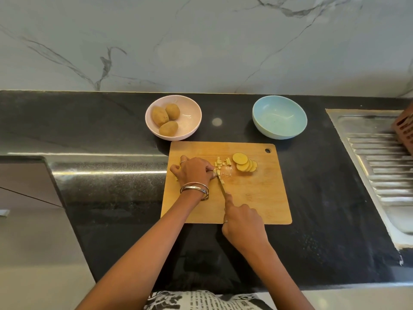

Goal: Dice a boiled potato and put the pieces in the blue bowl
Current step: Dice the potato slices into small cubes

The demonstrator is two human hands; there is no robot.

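The potato dice (220, 167) lie on the board (257, 198), with the slices (244, 162) just right of them. Your left hand (193, 171) pinches a potato strip with curled fingers. Your right hand (242, 222) grips the knife (221, 184), its blade among the dice. The blue bowl (279, 117) stands behind the board, and the pink bowl (190, 121) holds three potatoes (165, 119).

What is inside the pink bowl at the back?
Three whole, unpeeled potatoes sit inside the pink bowl, bunched toward its left side. The bare right part of the bowl's floor shows; whatever lies beneath the potatoes is hidden.
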